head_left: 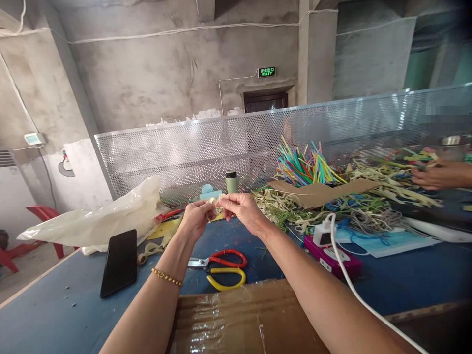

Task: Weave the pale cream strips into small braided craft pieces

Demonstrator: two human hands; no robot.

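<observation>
My left hand (197, 216) and my right hand (241, 209) are raised together above the blue table (55, 314). Both pinch a small pale strip piece (216, 202) between their fingertips. A gold bracelet sits on my left wrist. Below my hands lie scissors with a red and a yellow handle (223, 268).
A black phone (119, 262) and a pale plastic bag (106, 219) lie at the left. A taped cardboard box (243, 319) sits close in front. A heap of pale strips and coloured sticks (317, 182), a purple power strip with white cable (332, 255), and another person's hand (435, 174) are at the right.
</observation>
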